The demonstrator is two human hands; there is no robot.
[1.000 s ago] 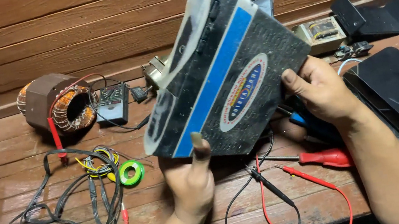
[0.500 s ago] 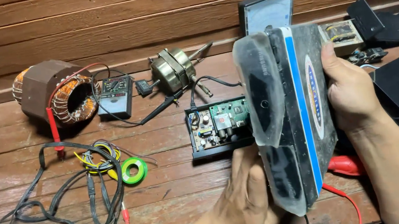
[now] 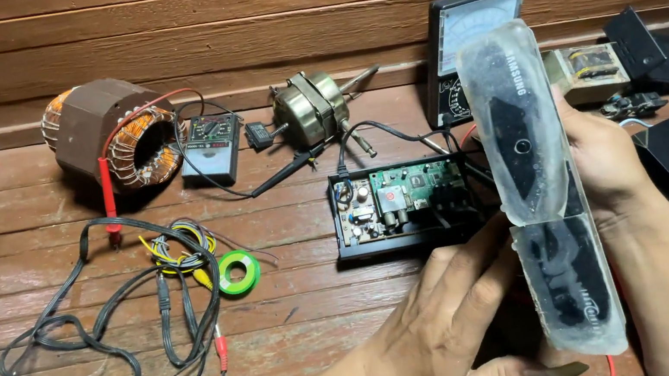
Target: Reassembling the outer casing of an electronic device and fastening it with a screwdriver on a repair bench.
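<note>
Both hands hold a black device cover [image 3: 546,193] with a clear plastic edge upright, edge-on to the camera: the left hand [image 3: 450,329] has its fingers clenched on its lower left side, and the right hand [image 3: 606,163] grasps it from behind. Just left of it, an open circuit board box [image 3: 398,205] lies on the wooden floor [image 3: 301,323], with an analog meter [image 3: 465,30] behind.

Bare boards lie open in the near middle, between the cable tangle [image 3: 102,334] on the left and the open circuit box [image 3: 402,205]. Far side is crowded: motor coil [image 3: 114,136], small motor [image 3: 310,108], meter [image 3: 466,38].
</note>
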